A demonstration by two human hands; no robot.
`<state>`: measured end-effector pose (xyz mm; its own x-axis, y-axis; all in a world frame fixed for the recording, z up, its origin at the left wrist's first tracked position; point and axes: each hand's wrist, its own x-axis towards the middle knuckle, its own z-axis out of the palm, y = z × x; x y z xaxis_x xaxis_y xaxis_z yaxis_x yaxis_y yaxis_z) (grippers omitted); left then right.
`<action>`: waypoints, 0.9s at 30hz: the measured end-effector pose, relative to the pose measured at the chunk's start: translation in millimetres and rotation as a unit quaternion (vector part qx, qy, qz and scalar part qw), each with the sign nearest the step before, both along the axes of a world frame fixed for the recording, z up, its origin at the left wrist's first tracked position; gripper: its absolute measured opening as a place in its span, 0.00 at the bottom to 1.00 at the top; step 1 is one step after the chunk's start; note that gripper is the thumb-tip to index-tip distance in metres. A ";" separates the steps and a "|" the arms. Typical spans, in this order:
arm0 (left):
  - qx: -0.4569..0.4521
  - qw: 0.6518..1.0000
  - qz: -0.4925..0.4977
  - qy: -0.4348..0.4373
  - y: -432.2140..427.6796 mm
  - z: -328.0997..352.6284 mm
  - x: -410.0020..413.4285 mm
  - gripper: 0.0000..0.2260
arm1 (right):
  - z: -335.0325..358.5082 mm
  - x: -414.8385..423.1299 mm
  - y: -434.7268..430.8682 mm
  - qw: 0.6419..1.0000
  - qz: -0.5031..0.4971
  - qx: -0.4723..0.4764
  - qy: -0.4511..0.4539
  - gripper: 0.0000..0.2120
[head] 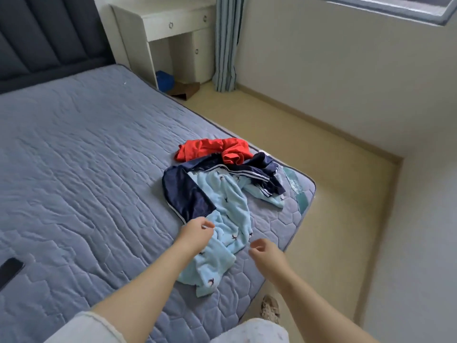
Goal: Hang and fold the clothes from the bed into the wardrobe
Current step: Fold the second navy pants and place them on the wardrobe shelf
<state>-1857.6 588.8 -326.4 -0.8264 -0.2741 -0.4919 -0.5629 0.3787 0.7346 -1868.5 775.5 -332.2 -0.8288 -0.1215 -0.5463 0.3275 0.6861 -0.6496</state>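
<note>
Head view showed three clothes heaped near the mattress (74, 169) corner: red garment (197, 151), navy garment (185, 194), pale blue bird-print garment (230, 209). Left hand (196, 235) curled over the blue cloth, hold unclear; right hand (267, 253) hung relaxed, empty, just beside it.

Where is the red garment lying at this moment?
In the head view the red garment lies crumpled on the bed near its right edge, just beyond the navy garment, whose far edge it overlaps.
</note>
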 end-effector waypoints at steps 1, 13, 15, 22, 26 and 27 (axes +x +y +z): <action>-0.007 1.000 0.013 0.000 0.3 -4.5 -15.7 0.06 | -4.2 -22.8 -0.2 1.000 0.020 0.006 0.004 0.12; 0.001 0.976 0.184 -0.119 47.2 -91.5 -198.6 0.06 | -85.4 -271.5 10.3 0.971 0.219 0.062 -0.068 0.12; 0.006 0.971 0.191 -0.142 51.9 -109.7 -220.0 0.06 | -100.5 -302.5 12.0 0.968 0.227 0.074 -0.072 0.09; -0.001 0.966 0.182 -0.183 52.2 -184.4 -298.0 0.08 | -179.1 -409.6 4.1 0.926 0.335 0.173 -0.022 0.06; 0.003 0.971 0.170 -0.168 52.6 -238.5 -340.7 0.09 | -227.9 -461.1 -1.3 0.935 0.303 0.185 0.019 0.10; 0.005 0.972 0.171 -0.162 53.1 -251.5 -348.5 0.10 | -239.2 -470.8 -2.9 0.937 0.288 0.192 0.037 0.13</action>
<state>-2206.1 642.0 -577.8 -0.4883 -0.4993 -0.7157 -0.8573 0.1213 0.5003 -2339.3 772.6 -571.3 -0.7229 -0.3666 -0.5857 -0.2055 0.9234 -0.3243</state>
